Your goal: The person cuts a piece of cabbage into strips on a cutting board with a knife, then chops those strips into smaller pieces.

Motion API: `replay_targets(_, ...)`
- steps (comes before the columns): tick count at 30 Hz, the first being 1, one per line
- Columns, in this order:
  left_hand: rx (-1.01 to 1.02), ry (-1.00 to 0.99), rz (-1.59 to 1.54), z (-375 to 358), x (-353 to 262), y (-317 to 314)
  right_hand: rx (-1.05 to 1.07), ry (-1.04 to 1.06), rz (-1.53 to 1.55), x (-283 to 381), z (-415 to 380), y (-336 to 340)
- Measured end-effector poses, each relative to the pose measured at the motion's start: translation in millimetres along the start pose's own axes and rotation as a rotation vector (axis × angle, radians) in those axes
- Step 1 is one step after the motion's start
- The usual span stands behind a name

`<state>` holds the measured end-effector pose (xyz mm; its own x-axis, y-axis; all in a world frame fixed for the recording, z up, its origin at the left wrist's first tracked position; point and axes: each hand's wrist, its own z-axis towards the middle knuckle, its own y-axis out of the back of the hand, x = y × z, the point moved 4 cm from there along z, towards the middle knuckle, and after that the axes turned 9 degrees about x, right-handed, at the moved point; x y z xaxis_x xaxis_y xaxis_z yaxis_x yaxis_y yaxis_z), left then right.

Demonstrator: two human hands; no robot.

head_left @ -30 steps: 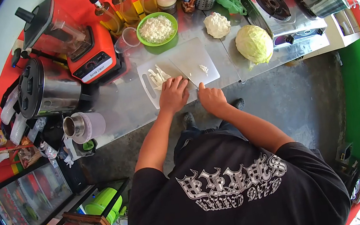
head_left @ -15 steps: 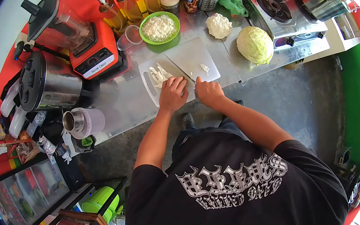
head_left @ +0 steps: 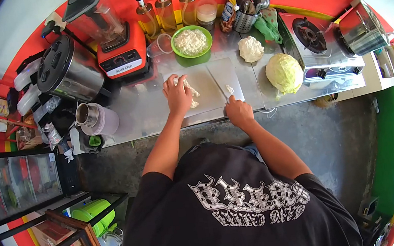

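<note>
My left hand is on the left part of the white cutting board, its fingers curled over a bunch of pale white strips that stick out on its right side. A knife is in my right hand, gripped by the handle at the board's near right edge. Its blade lies across the board, pointing away and to the left. Just right of the blade sits a small heap of white chopped bits.
Behind the board stands a green bowl of chopped white pieces, with a clear cup beside it. To the right are a white clump, a cabbage and a gas stove. A red blender and a steel flask stand left.
My left hand has moved away from the knife to the left and gathered up the white strips. The right hand still holds the knife near the board's edge. The whole view has shifted.
</note>
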<state>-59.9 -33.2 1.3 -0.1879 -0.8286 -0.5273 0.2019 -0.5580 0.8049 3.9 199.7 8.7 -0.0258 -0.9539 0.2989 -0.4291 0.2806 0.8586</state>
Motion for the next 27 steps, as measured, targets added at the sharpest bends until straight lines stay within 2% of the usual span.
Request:
replay_targets(2,0.025,0.13,0.122,7.0,9.4,-1.2,-0.024,-0.041,0.027,-5.6,-0.8,4.5)
replay_targets(4,0.074,0.147,0.123,10.9,11.6,2.7,-0.007,0.088,0.012,-7.0,-3.1,6.1)
replay_targets(5,0.13,0.164,0.126,11.5,13.2,2.9,-0.008,0.089,0.009,-10.2,-2.8,7.2)
replay_targets(8,0.147,0.126,0.117,14.4,20.0,0.6,0.047,0.138,-0.017,-16.1,-0.4,3.1)
replay_targets(10,0.122,0.119,0.091,15.0,19.7,2.0,-0.002,0.029,0.038,-24.2,1.9,3.8)
replay_targets(12,0.102,0.107,0.066,17.3,15.9,6.3,-0.007,0.053,0.049,-29.3,3.1,4.6)
replay_targets(15,0.132,-0.009,-0.123,22.8,-4.6,10.9,0.0,0.087,0.08,-34.2,2.8,2.8)
replay_targets(17,0.07,-0.145,-0.257,24.0,-27.0,14.3,0.015,0.1,0.101,-35.2,1.9,0.4)
replay_targets(21,0.153,-0.08,-0.433,21.8,-56.4,9.6,-0.022,0.087,0.133,-33.3,-4.7,-2.8)
replay_targets(27,0.258,-0.034,-0.648,7.6,-37.6,-20.9,-0.018,0.121,0.158,-31.0,-5.8,-0.6)
